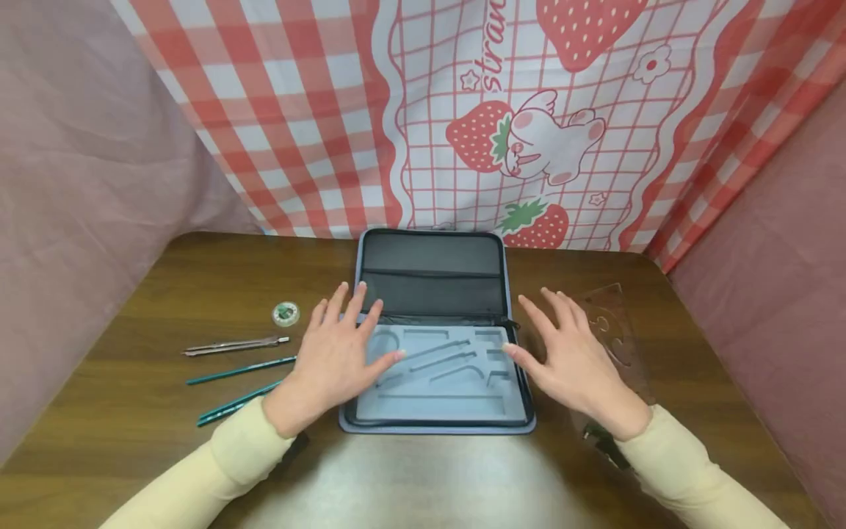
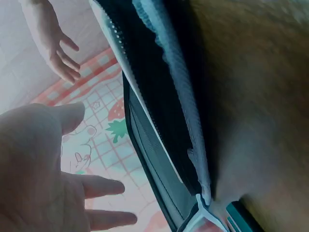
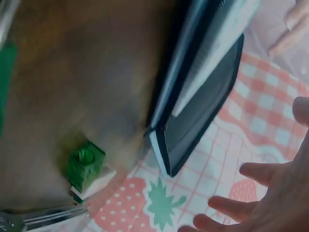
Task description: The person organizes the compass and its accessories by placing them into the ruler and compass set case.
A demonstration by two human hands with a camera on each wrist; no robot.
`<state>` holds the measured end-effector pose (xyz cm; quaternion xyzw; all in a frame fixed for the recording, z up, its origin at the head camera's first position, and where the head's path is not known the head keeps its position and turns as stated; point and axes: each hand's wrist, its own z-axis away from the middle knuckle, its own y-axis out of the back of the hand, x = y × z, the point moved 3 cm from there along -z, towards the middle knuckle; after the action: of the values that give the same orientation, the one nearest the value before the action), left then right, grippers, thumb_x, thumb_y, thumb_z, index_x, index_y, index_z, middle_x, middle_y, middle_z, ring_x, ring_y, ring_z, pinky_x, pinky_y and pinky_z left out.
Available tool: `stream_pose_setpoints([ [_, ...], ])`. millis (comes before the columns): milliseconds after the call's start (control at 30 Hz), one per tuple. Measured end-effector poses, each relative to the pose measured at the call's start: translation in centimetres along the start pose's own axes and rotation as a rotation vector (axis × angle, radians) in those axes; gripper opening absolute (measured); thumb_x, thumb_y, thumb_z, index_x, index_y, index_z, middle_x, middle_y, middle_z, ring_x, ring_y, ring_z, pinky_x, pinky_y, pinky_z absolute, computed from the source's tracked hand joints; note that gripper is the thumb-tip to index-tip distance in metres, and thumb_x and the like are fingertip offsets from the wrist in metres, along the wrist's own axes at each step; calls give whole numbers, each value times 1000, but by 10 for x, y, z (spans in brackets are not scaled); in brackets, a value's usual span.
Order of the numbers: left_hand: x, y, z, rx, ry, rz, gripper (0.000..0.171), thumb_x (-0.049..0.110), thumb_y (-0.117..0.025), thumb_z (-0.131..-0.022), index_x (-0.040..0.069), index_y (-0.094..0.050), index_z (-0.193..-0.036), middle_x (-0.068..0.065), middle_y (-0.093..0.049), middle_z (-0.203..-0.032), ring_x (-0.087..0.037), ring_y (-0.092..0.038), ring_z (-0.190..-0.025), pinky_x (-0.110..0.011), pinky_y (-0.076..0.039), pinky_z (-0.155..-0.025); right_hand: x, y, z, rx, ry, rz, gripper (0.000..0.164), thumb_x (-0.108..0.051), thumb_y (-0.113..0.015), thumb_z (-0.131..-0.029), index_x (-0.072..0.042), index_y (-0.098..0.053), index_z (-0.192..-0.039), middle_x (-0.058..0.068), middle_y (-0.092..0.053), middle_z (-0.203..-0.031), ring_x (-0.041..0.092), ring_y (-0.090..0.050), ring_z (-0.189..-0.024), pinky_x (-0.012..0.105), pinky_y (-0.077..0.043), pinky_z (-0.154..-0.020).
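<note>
A zip case (image 1: 432, 275) lies unfolded on the table, its dark lid with a pocket laid back. In its lower half sits a pale blue tray (image 1: 439, 408) with shaped recesses, which look bare. My left hand (image 1: 340, 360) is spread over the tray's left side, fingers straight. Over the right edge, my right hand (image 1: 571, 360) has its fingers spread too. Neither hand holds anything. The left wrist view shows the left hand (image 2: 38, 169) beside the case's zipped edge (image 2: 145, 106). In the right wrist view the right hand (image 3: 275, 193) is apart from the case (image 3: 203, 106).
On the left lie a small round container (image 1: 286, 314), a silver compass (image 1: 234, 345) and several green pencils (image 1: 241, 369). A clear drawing template (image 1: 611, 323) lies to the right, partly behind the right hand. A green pencil sharpener (image 3: 86, 164) shows in the right wrist view. A patterned curtain (image 1: 317, 110) hangs behind the table.
</note>
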<state>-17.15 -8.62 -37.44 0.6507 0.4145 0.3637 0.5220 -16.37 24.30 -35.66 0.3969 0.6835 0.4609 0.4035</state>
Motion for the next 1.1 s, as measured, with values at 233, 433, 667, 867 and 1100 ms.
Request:
stream_pose_setpoints([
  [233,7,-4,-1,-39,-142,95,68,62,-56,-93,14,-58,-141,-14,-46,-150,-35,-42,-136,-50,-39,-106,25,15,-9,-11,-84,-137,55,-47,-46,-104,-6,-56,-140,23,-49,-137,44,-46,-123,66,-36,-96],
  [433,17,-9,3,-158,-406,180,59,58,-61,-93,18,-62,-136,-5,-52,-145,-27,-48,-131,-46,-47,-98,47,22,-11,-44,-145,-198,52,-41,-47,-105,3,-63,-127,24,-61,-120,43,-58,-108,63,-43,-90],
  [667,20,-14,9,-259,-498,169,74,69,-68,-81,24,-60,-139,0,-42,-153,-25,-41,-133,-44,-51,-91,62,13,-16,-158,-115,-150,19,-21,-77,-88,-5,-72,-97,3,-66,-83,20,-58,-72,40,-49,-65],
  [867,21,-15,13,-393,-473,132,93,65,-79,-72,23,-49,-148,0,-27,-162,-29,-29,-145,-48,-49,-95,69,0,-15,-275,-136,-105,13,-13,-78,-84,-6,-68,-87,-1,-59,-71,17,-50,-62,34,-43,-57],
  [1100,22,-17,15,-465,-418,169,95,56,-83,-72,24,-44,-151,2,-18,-165,-30,-25,-147,-52,-46,-98,71,-7,-14,-278,-168,-82,18,-14,-81,-82,-6,-65,-87,2,-56,-72,21,-49,-64,35,-42,-56],
])
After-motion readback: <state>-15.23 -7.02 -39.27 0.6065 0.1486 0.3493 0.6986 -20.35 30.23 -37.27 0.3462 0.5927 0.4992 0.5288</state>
